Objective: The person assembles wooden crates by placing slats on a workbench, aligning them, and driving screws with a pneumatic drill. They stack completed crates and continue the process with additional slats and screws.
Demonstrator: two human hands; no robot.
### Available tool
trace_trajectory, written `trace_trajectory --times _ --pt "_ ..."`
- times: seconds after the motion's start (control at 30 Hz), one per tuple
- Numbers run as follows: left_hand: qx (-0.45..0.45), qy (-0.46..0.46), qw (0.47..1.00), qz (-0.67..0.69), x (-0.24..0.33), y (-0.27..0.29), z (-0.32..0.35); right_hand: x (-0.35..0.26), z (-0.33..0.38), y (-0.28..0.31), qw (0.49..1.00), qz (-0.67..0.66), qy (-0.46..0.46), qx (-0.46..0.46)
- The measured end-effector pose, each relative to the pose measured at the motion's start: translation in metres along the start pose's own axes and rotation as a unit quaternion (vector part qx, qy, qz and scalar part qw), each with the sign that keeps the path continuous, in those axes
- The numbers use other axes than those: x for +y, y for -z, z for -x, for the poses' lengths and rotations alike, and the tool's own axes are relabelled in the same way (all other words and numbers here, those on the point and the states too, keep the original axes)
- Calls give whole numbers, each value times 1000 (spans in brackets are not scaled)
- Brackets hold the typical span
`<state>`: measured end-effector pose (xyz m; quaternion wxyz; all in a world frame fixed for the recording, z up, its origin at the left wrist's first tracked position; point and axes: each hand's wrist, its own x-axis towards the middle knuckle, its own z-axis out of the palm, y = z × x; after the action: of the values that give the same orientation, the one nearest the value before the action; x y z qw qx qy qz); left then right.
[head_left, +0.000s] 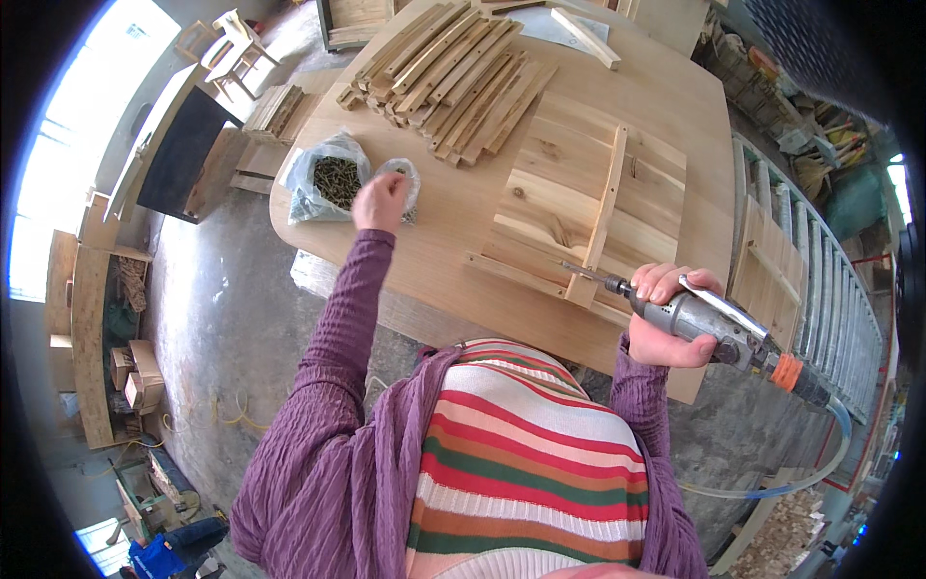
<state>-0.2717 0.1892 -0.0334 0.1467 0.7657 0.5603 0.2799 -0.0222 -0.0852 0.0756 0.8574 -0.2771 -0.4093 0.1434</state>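
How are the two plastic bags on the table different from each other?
The big bag is wide open and full of dark screws, while the small bag shows far less inside. The big bag lies untouched to the left, while the left hand is at the small bag, partly covering it. Both are clear plastic and lie side by side on the wooden table.

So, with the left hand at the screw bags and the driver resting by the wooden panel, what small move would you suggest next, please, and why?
Probably pinch one screw from the small bag and carry it to the driver's tip. The left hand is at that bag, seemingly holding nothing yet, while the right hand holds the pneumatic screwdriver with its bit close to the cross batten on the wooden panel.
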Motion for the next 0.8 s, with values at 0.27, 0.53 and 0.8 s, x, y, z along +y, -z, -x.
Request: trace_trajectory --times 0.27,0.53,0.8 --pt "-138 -29 967 -212 -16 -2 -20 1 -8 6 1000 1 15 7" --pt "-97 6 988 -118 -33 -3 -23 0 -13 19 999 23 23 14" --pt "-66 -5 998 3 -41 -5 -24 4 -16 24 999 28 20 15"
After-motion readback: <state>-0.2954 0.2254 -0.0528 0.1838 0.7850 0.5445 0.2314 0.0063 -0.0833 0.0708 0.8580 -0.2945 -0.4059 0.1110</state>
